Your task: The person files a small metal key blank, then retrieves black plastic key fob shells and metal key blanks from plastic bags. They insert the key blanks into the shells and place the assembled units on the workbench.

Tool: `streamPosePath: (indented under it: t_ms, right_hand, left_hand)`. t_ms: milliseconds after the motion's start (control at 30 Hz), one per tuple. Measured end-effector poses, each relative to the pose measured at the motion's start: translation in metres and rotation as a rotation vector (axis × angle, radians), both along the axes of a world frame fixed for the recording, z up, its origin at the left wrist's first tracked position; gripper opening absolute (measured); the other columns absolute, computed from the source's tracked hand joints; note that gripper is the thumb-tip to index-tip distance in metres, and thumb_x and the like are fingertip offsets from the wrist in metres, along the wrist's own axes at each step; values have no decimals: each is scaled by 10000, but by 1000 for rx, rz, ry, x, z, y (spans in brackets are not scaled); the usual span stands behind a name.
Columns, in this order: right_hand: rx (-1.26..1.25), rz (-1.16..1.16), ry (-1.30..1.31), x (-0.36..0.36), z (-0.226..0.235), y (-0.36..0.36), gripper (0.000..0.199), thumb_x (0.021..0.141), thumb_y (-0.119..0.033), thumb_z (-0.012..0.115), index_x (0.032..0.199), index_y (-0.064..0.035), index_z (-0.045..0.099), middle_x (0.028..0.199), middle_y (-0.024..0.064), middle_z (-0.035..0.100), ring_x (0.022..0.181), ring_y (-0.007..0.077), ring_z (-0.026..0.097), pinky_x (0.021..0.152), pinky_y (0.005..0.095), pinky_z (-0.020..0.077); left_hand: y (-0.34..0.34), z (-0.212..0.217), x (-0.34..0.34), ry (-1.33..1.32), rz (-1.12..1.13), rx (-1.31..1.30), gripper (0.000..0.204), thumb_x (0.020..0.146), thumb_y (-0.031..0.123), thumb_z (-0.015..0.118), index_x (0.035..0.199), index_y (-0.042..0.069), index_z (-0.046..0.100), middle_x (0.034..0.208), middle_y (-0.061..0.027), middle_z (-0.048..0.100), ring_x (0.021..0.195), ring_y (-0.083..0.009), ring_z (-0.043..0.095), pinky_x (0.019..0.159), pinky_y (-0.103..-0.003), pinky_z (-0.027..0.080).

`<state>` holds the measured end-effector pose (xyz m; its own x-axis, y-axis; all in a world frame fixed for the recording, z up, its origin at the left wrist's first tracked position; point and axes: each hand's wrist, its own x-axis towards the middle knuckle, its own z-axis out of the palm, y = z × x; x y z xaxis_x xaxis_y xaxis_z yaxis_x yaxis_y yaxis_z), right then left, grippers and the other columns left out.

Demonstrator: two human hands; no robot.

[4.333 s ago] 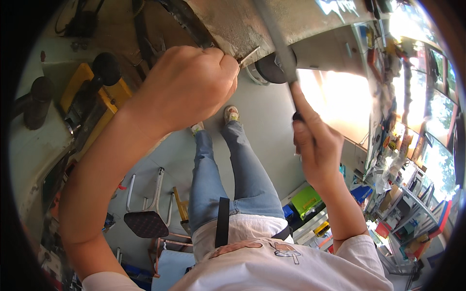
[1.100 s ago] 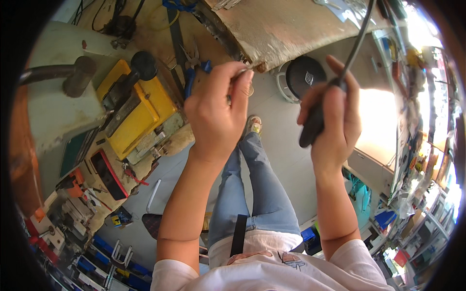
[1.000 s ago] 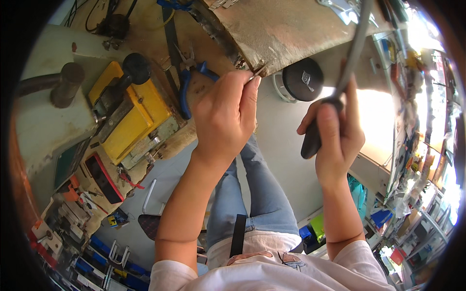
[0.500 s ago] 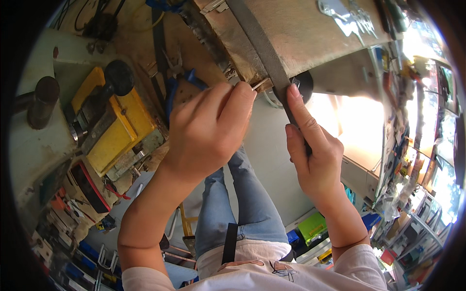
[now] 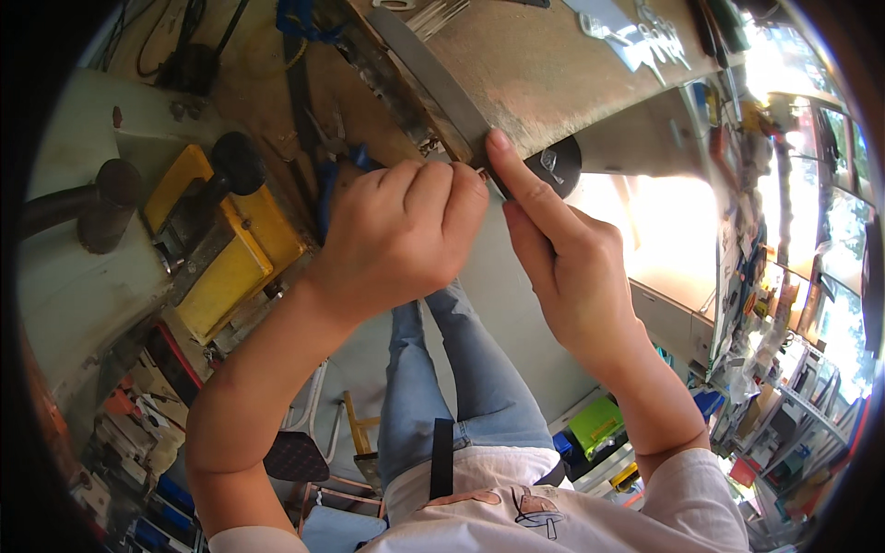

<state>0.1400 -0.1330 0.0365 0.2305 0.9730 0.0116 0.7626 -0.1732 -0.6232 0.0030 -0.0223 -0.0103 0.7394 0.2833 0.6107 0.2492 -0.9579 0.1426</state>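
Cluttered workshop bench (image 5: 553,74): at its near edge, the left hand (image 5: 396,235) is pinching a small, mostly hidden part, fingers together. The right hand (image 5: 562,267), fingers wrapped, is pressing a flat file (image 5: 433,78) there. Slippage could nick fingertips.

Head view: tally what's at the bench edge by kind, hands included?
Hands: 2, left hand and right hand
Flat metal file: 1
Yellow machine: 1
Black round disc: 1
Total: 5
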Motion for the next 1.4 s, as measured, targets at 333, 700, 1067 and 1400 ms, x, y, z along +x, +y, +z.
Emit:
streamPosePath:
  t_ms: [333,700,1067,1400]
  right_hand:
    - [-164,-77,105,-6,9,-7,508,835,-19,571,1314,-162,482,674,135,598,534,287,562,550,340,470]
    - [-297,-224,217,0,20,-44,483,850,-4,546,1308,-145,486,692,122,626,530,263,563,595,261,484]
    - [-197,-162,187,-7,10,-39,499,848,-35,582,1314,-188,487,642,117,568,501,223,498,546,263,452]
    - [-220,-100,41,-13,17,-47,509,837,-27,588,1311,-185,495,546,77,462,439,203,436,468,279,418]
  left_hand:
    - [4,0,0,-3,-38,50,79,695,58,584,738,14,534,599,-20,409,509,-135,476,413,-239,383]
    - [6,-1,0,5,-31,57,95,676,51,592,740,29,525,599,-17,407,510,-137,477,413,-243,393]
    - [-9,1,-6,-126,36,-329,115,788,9,625,843,-35,535,656,-94,478,556,-245,515,486,-324,443]
    - [-6,-8,-4,-50,-6,-107,118,702,50,577,804,3,540,643,-42,468,550,-168,531,449,-261,427]
